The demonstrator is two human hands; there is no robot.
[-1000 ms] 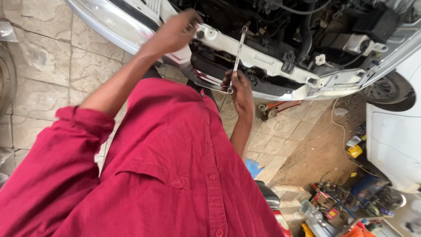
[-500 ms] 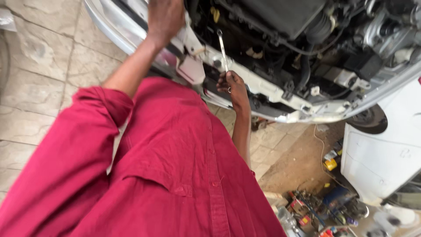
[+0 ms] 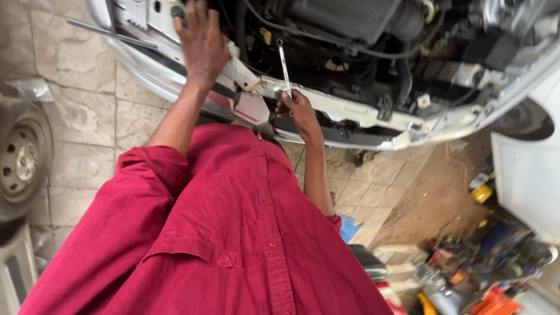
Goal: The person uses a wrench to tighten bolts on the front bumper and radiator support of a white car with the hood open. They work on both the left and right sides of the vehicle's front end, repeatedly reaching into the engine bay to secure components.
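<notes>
My left hand (image 3: 201, 44) lies flat on the front edge of a car's open engine bay (image 3: 350, 35), fingers apart and holding nothing. Lower and to the right, my right hand (image 3: 300, 109) is closed around the bottom end of a slim metal wrench (image 3: 284, 64). The wrench stands nearly upright in front of the white front crossmember (image 3: 361, 114), its top end up among the hoses. My red shirt (image 3: 233, 233) fills the lower part of the view, and what the wrench head sits on is hidden.
A loose car wheel (image 3: 20, 157) lies on the stone paving at the left. A white body panel (image 3: 525, 175) stands at the right. Tools, bottles and cans (image 3: 466, 268) clutter the ground at the lower right, beside a blue scrap (image 3: 349, 228).
The view has swung closer over the engine bay. My right hand has turned the wrench from leaning right to nearly upright. My left hand stays on the car's front edge.
</notes>
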